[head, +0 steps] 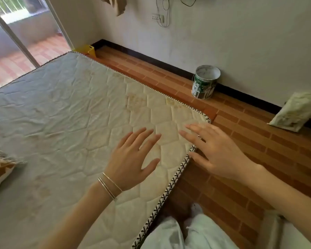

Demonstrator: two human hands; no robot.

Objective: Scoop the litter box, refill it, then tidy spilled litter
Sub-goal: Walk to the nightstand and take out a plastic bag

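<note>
Looking down over our arms, we judge that the task has hardly begun, for the litter box is nowhere in this view, and neither is a scoop or any spilled litter. Our left hand [131,159], with thin silver bangles [109,187] at the wrist, is held over the cream quilted mattress [70,105] with its fingers straight and spread, holding nothing. Our right hand [217,151] reaches over the mattress's near corner, likewise spread and empty. We cannot tell whether either palm touches the fabric. Beside the mattress runs the orange-brown brick-patterned tiled floor [258,159]. On it, against the white wall, stands a paint-streaked green and white metal tin [205,83]. Well apart from the tin, to the right, a pale printed soft bag [294,114] leans at the skirting. It may hold fresh litter, though its print is too blurred to read. A yellow plastic object [87,50] peeps out at the far corner of the mattress, and we cannot say what it is. By our reckoning, scooping, refilling and tidying are all left to do, and the box must first be found.
</note>
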